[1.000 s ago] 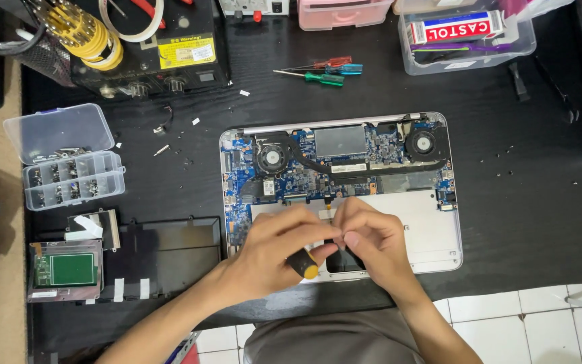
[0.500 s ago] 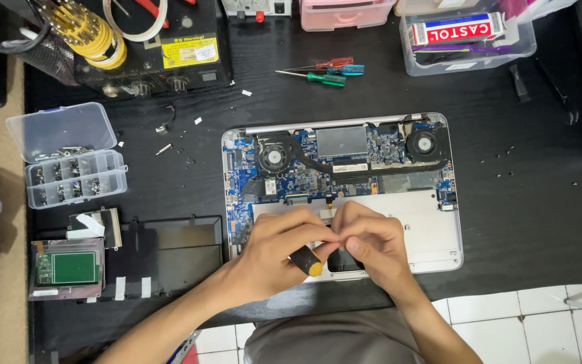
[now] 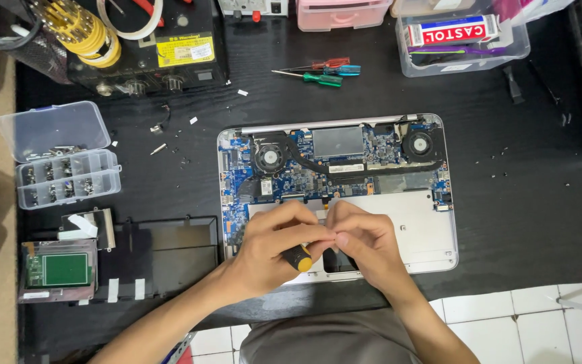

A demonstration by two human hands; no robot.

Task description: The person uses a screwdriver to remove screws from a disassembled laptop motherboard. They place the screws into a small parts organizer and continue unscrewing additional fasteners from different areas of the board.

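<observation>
An opened laptop (image 3: 412, 222) lies bottom-up on the black desk, its blue circuit board (image 3: 271, 192), two fans and heat pipe exposed. Both my hands meet over the bare silver area near its front edge. My left hand (image 3: 274, 249) grips a small screwdriver (image 3: 299, 257) with a black and yellow handle; its tip is hidden under my fingers. My right hand (image 3: 365, 243) has its fingertips pinched together against the left hand's fingers, close to the screwdriver shaft. What the right fingers pinch is hidden.
A clear compartment box of screws (image 3: 62, 162) sits at the left. A flat black battery panel (image 3: 163, 253) and a small green board (image 3: 58, 269) lie beside the laptop. Screwdrivers (image 3: 318, 73) lie behind it, plastic bins (image 3: 463, 40) at the back. Loose screws dot the desk.
My hands stay at the same spot over the laptop's front area. The fingers shift slightly around the screwdriver; nothing else moves.
</observation>
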